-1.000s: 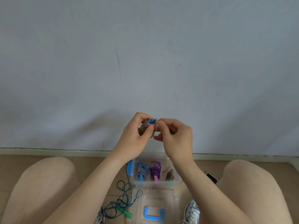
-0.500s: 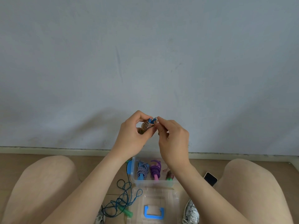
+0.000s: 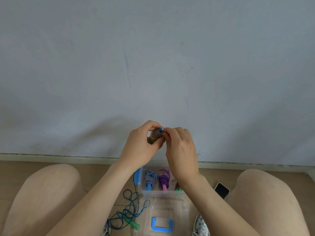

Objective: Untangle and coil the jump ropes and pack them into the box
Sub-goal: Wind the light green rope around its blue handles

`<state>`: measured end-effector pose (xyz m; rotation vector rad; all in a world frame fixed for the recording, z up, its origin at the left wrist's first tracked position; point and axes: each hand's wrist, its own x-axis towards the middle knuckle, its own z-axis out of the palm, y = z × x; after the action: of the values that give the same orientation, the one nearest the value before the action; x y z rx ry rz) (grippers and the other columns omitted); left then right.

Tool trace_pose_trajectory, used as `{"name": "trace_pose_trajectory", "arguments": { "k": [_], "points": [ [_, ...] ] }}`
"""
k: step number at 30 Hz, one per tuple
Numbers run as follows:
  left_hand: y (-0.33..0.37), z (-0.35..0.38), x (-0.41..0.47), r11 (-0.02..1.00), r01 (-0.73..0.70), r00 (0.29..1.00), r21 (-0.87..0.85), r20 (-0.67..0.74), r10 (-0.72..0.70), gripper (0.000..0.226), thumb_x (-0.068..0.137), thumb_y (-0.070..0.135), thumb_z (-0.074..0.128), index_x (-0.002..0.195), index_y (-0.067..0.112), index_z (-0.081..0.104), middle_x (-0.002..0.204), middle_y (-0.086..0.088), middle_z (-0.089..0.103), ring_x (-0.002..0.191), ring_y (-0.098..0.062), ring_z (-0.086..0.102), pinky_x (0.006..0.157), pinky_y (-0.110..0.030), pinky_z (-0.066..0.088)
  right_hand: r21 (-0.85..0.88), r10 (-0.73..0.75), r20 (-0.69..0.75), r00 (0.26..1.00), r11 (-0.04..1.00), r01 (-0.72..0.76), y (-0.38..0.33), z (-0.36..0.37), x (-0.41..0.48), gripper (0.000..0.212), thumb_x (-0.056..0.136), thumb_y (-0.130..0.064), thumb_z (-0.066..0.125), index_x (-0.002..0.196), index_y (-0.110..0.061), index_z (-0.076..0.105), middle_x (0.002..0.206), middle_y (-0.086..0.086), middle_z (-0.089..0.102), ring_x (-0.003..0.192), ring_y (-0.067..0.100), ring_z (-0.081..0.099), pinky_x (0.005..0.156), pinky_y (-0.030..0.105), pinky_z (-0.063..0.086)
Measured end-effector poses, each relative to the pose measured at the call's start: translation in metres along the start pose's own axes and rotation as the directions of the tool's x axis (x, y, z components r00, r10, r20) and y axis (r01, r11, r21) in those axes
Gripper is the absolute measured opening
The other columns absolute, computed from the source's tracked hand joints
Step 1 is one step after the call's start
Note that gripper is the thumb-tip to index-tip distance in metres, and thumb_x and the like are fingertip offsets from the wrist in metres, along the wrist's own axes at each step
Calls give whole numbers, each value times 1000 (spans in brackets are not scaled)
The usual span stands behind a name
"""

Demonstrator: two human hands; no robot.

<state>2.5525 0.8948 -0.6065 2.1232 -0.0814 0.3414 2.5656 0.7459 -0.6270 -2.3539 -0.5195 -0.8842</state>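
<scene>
Brown speckled jump rope [image 3: 154, 137], wound into a tight coil with a blue handle tip showing at its upper end; held up in the centre of the frame, in front of the grey wall [image 3: 153, 57] and well above the box. Left hand [image 3: 138, 148]: fingers and thumb curled round the coil, gripping it from the left. Right hand [image 3: 181, 150]: close against the left, fingertips pinching at the coil's upper end by the blue tip; whether it holds the cord end or the handle cannot be told. Clear plastic box [image 3: 160, 194], open, on the wooden floor [image 3: 95, 171] in the lower centre between the person's bare knees. Contents, left to right: one blue-and-white rope bundle [image 3: 150, 178] with a blue handle; one purple rope bundle [image 3: 164, 178] with a pink handle; one further bundle [image 3: 177, 187] with a green handle, largely hidden behind the right wrist. Clear lid [image 3: 178, 207] with a blue carry handle, lying flat just below the box. Teal rope [image 3: 130, 208], loose and tangled, with a green handle, on the floor at the lower left of the box and lid. Dark phone [image 3: 221, 190], face up, on the floor at the right, beside the knee. Two pale shoes [image 3: 201, 226] at the bottom edge.
</scene>
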Motion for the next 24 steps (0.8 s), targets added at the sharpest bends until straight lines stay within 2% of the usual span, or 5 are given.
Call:
{"name": "trace_pose_trajectory", "arguments": {
  "k": [4,8,11,20,24],
  "points": [
    [-1,0,1,996,-40,999,82,35,37,28,93,29,78,117,39,67,107,20,72,86,-5,72,77,-30,61,91,129,56,990,987,-133,-3,-5,3,9,100,-11,69,103,-14,77,120,7,54,88,23,59,68,33,53],
    [-1,-1,2,990,-72,996,122,54,65,23,94,30,76,112,38,65,101,17,72,77,-5,68,70,-33,58,259,230,111,967,932,-252,3,-10,10,15,98,-10,71,101,-19,82,95,-2,70,77,7,64,69,12,45],
    [-1,1,2,983,-87,994,163,80,75,22,95,32,75,110,40,63,99,17,71,76,-6,67,68,-37,57,278,282,182,942,904,-324,2,-14,12,17,97,-13,71,100,-23,84,87,-8,76,80,4,65,70,12,47],
    [-4,4,0,983,-83,990,163,128,63,26,96,33,73,117,43,61,109,22,69,85,-3,70,78,-40,61,36,27,107,994,999,-31,13,-8,7,7,93,-3,73,96,-8,77,84,7,69,69,27,64,55,42,55],
    [-3,3,1,979,-82,990,189,132,57,29,96,34,73,121,43,61,112,21,70,90,-4,70,81,-39,61,-106,-31,146,989,993,46,10,-8,6,36,72,17,77,102,-3,69,84,10,60,70,28,57,56,37,53]
  ]
}}
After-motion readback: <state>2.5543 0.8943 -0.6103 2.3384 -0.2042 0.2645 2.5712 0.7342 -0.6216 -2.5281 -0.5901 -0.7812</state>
